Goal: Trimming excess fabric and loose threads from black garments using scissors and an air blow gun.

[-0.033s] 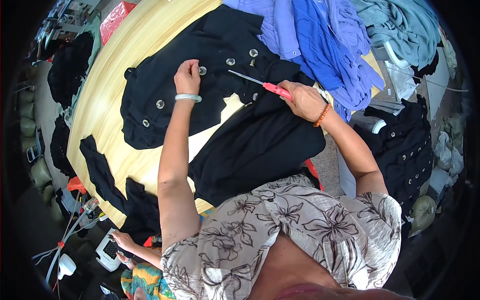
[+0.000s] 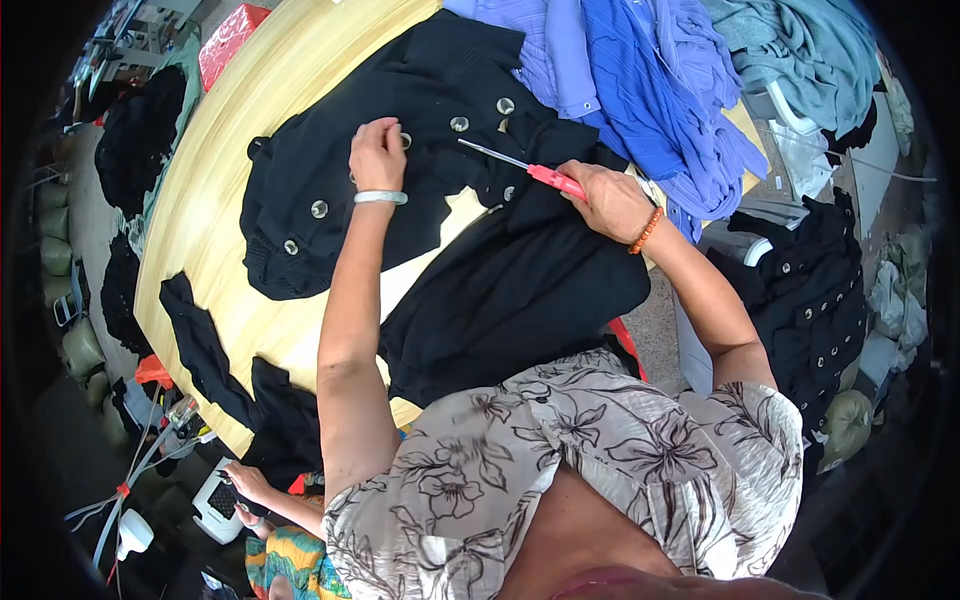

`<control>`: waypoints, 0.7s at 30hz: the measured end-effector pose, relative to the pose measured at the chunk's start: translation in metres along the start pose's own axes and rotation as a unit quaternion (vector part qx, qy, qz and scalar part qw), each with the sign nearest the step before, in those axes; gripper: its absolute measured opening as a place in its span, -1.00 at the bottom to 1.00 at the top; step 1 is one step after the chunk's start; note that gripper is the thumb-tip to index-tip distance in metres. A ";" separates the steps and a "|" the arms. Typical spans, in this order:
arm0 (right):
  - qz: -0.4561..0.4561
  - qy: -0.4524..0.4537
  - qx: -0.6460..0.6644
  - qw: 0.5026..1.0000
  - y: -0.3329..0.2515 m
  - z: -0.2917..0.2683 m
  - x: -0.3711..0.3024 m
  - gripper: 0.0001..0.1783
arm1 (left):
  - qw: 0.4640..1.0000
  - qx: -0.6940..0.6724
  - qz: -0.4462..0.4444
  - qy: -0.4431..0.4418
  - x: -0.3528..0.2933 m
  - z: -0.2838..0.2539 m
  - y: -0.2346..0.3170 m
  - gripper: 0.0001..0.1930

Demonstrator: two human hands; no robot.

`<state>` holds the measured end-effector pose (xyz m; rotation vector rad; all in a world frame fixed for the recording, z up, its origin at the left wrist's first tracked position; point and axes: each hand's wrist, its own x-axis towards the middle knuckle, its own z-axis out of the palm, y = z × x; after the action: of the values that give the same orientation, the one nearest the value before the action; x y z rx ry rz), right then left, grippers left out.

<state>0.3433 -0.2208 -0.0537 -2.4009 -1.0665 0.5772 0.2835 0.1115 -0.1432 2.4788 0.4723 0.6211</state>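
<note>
A black garment (image 2: 360, 85) with large round buttons lies spread on the table, and part of it drapes toward my body. My left hand (image 2: 378, 152) is over it with bent fingers closed together, right beside a button (image 2: 405, 141); whatever the fingertips pinch is hidden. In my right hand (image 2: 612, 203) is a red-handled tool (image 2: 555, 181) with a long, slim metal blade. Its tip points left over the garment, apart from my left hand. Whether the blade is single or double I cannot tell.
Blue-violet garments (image 2: 630, 90) are heaped at the table's far right, with grey-green cloth (image 2: 800, 60) beyond. A buttoned black garment (image 2: 815, 300) hangs at the right. Black pieces (image 2: 205, 345) lie at the table's left edge (image 2: 150, 300). Lower left, another person's hand (image 2: 247, 482) is near a white device (image 2: 217, 505).
My left hand has shifted very slightly to the right, covering a little more of the button beside it. The right hand and its tool have hardly moved.
</note>
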 end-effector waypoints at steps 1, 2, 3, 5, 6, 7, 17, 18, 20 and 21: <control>0.002 0.000 0.001 1.000 0.001 -0.001 -0.001 -0.77 | 0.995 0.004 0.099 0.020 0.002 0.002 0.009 -0.85; 0.019 -0.011 -0.002 1.000 0.003 -0.005 -0.002 -0.77 | 0.990 0.014 0.137 0.005 0.003 0.007 0.020 -0.80; 0.037 -0.023 -0.005 0.999 0.006 -0.007 -0.003 -0.77 | 0.987 0.014 0.160 -0.025 0.005 0.014 0.033 -0.74; 0.031 -0.019 -0.012 0.999 0.006 -0.008 -0.003 -0.77 | 0.982 0.025 0.151 -0.113 0.005 0.031 0.044 -0.72; 0.030 -0.014 -0.020 0.999 0.004 -0.009 -0.002 -0.77 | 0.977 0.049 0.140 -0.156 0.006 0.041 0.043 -0.72; 0.031 -0.014 -0.022 0.999 0.006 -0.010 -0.004 -0.77 | 0.975 0.059 0.125 -0.172 0.007 0.052 0.046 -0.73; 0.072 0.002 -0.040 0.997 0.020 -0.016 -0.013 -0.75 | 0.981 0.016 0.144 -0.131 0.008 0.076 0.066 -0.74; 0.083 0.024 -0.030 0.996 0.028 -0.013 -0.016 -0.72 | 0.981 0.002 0.166 -0.102 0.009 0.084 0.073 -0.71; 0.063 0.053 -0.032 0.996 0.033 -0.016 -0.019 -0.73 | 0.976 -0.027 0.157 -0.151 0.010 0.097 0.084 -0.71; 0.079 0.039 -0.053 0.995 0.030 -0.023 -0.022 -0.74 | 0.971 0.011 0.155 -0.181 0.008 0.111 0.084 -0.77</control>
<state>0.3589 -0.2610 -0.0476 -2.5951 -0.9009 0.4860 0.3642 0.0030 -0.1756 2.6301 -0.0501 0.2645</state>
